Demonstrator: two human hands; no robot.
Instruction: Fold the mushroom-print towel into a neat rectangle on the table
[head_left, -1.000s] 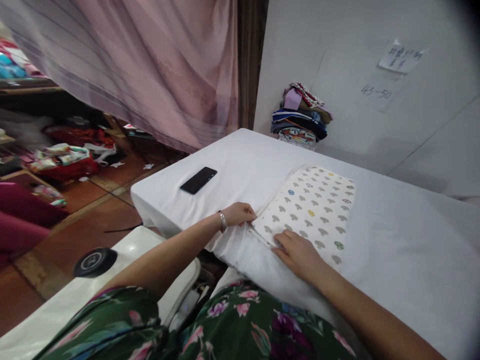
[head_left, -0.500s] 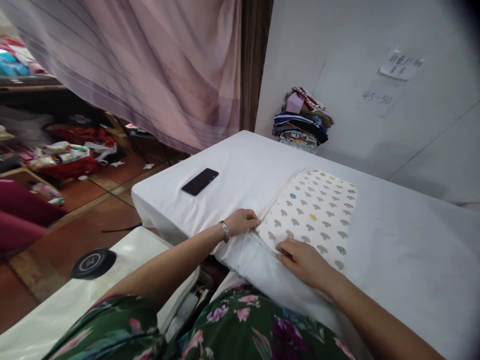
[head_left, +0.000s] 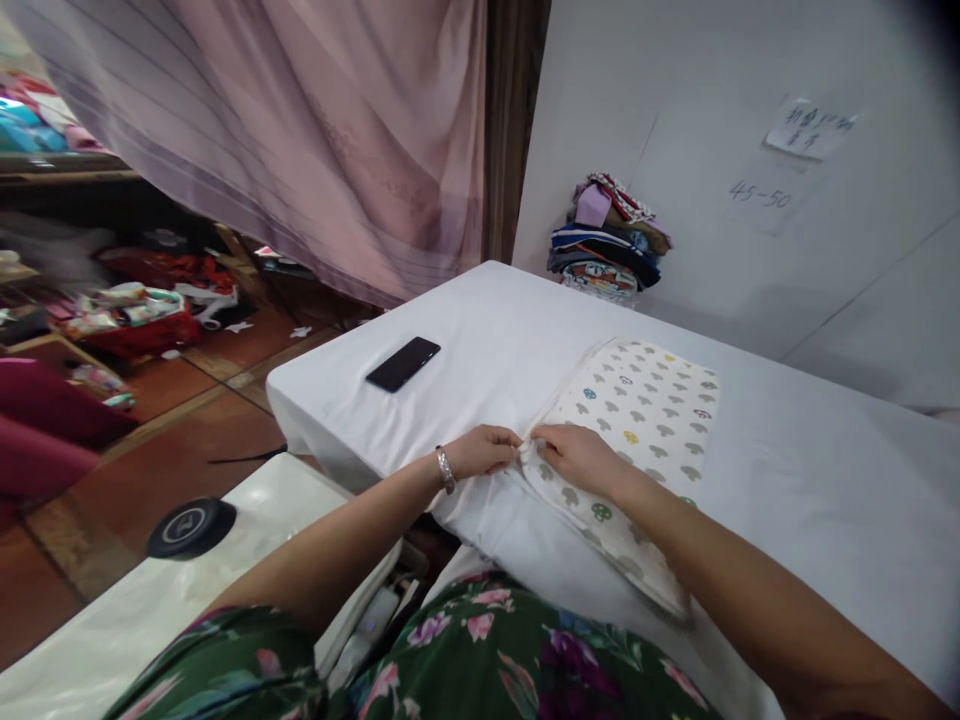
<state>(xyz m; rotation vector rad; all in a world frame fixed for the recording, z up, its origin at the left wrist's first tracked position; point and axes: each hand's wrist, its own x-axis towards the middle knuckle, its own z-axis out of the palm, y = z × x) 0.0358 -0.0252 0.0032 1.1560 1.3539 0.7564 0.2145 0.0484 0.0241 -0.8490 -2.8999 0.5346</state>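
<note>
A white cloth [head_left: 664,400] printed with grey and coloured mushrooms lies in layers on the white-covered table. At its left corner, my left hand [head_left: 484,451] pinches the edge between thumb and fingers. Close beside it, my right hand [head_left: 577,455] is also closed on the cloth near that corner, fingertips almost touching the left ones. The near part of the cloth slants down toward the table's front edge, close to my body. My right forearm covers some of the print.
A black phone [head_left: 403,364] lies on the white table [head_left: 480,320], left of the cloth. Folded garments [head_left: 606,240] are stacked against the wall behind. At lower left, a round black object [head_left: 191,528] rests on a cream surface [head_left: 285,495]. A pink curtain [head_left: 360,130] hangs at the back.
My right hand has moved left and slightly up to meet my left hand. The cloth's near edge now extends closer to my body. My left hand stays at the corner.
</note>
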